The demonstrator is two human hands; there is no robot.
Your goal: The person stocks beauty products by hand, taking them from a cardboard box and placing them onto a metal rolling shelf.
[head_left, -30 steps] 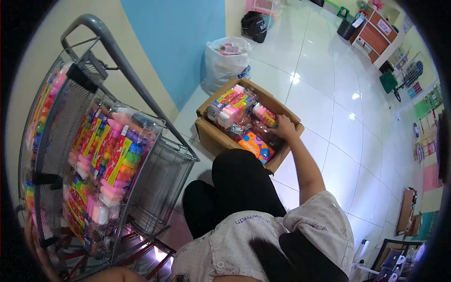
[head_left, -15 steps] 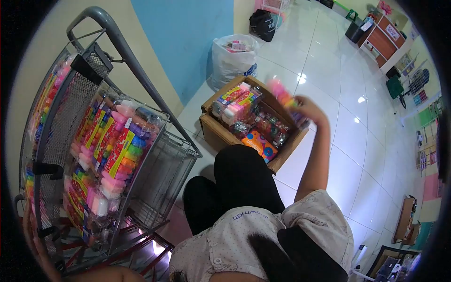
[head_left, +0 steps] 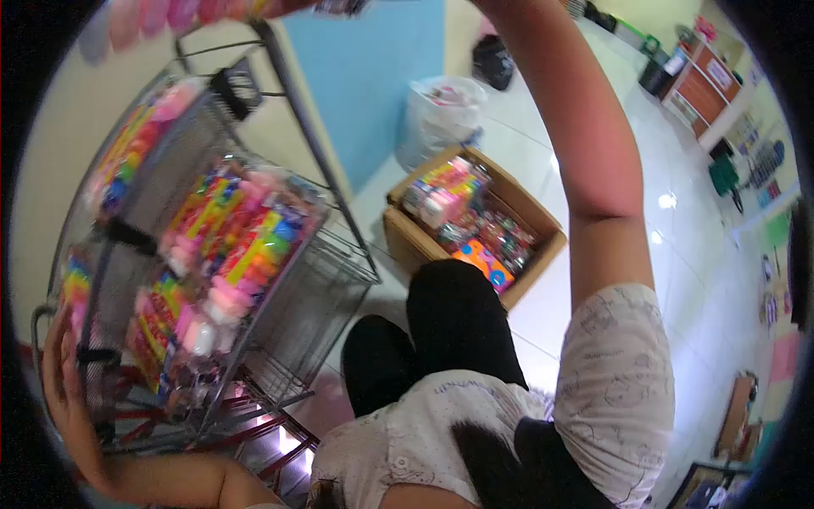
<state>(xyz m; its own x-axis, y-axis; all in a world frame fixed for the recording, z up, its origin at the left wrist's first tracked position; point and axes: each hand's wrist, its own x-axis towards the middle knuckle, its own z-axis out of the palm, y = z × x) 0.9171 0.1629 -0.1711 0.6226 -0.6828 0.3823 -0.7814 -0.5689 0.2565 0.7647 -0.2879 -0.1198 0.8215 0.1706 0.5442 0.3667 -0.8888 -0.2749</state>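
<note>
My left hand (head_left: pixel 64 365) lies along the outer left side of the mesh rack (head_left: pixel 153 212), its fingers stretched upward beside a colourful pack (head_left: pixel 78 293). My right arm reaches up past the top edge, and only a blurred bit of my right hand (head_left: pixel 292 5) shows there, at the end of a long pack of pink and pastel pieces (head_left: pixel 170 17). Most of that hand is cut off. Rainbow-coloured packs with red and yellow labels (head_left: pixel 242 229) fill the rack's baskets.
An open cardboard box (head_left: pixel 538 254) on the tiled floor holds clear-wrapped packs and an orange dotted packet (head_left: pixel 483 261). Behind it stand a white plastic bag (head_left: pixel 437 123) and a black bag (head_left: pixel 493 61). A brown counter (head_left: pixel 708 81) is at the far right.
My right hand has swung from above the box up and left to the top edge, carrying the colourful pack. My left hand shows more fully beside the rack. The view has shifted.
</note>
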